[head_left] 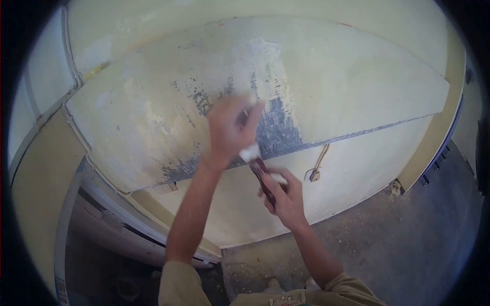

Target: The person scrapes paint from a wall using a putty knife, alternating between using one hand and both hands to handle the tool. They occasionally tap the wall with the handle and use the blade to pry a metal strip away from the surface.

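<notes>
My right hand (287,198) is wrapped round the dark red handle of a putty knife (259,168). A lump of white filler (250,152) covers its upper end, close under my left hand. My left hand (229,130), smeared by motion, is raised before the wall panel with its fingers curled in; I cannot tell what is in them. Behind both hands stretches a pale wall panel (357,86), with a bare dark grey patch (278,127) and streaks of whitish coating (265,61) above it.
Below the panel's lower edge, a cable hangs to a socket box (312,175) on the white lower wall. A doorway frame (71,214) stands at the left, with a thin cable (76,130) along the wall. Specks litter the concrete floor (367,245). A blue-edged board (443,137) is at the right.
</notes>
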`<state>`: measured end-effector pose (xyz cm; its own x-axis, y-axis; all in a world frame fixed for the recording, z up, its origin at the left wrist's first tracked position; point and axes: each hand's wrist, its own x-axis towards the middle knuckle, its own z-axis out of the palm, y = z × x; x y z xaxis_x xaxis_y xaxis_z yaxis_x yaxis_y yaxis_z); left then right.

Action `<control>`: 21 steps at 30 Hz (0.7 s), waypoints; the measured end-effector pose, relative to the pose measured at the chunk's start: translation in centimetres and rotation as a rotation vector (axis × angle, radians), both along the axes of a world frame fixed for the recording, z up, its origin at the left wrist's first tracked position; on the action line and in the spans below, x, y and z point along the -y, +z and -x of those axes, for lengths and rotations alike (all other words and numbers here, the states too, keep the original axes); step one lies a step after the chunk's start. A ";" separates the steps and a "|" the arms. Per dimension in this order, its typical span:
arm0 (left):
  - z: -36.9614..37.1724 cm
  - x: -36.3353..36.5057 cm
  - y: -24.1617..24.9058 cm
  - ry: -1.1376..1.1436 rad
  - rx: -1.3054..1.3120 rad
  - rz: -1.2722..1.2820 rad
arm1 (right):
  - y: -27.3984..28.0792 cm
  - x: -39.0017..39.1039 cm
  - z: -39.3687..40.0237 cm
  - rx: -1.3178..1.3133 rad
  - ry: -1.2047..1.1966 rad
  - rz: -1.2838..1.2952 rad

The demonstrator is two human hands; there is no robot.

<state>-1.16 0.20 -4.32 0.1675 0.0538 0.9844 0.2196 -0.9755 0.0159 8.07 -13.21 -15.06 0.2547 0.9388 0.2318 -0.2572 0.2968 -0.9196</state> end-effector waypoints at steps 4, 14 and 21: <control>3.1 2.4 -8.8 0.143 -0.058 -0.047 | -12.4 7.8 -4.8 0.041 -0.195 0.396; -11.0 -0.4 -7.4 0.739 0.130 0.147 | -34.3 28.9 -15.1 0.417 -0.428 1.115; -21.5 9.3 -33.1 -0.409 -1.055 1.311 | -40.5 35.3 -20.9 0.409 -0.117 1.182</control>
<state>20.34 -9.11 -37.42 0.8645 0.4571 -0.2090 0.4181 -0.4230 0.8039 28.95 -48.49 -55.55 0.4582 0.6027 -0.6533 0.0810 -0.7603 -0.6445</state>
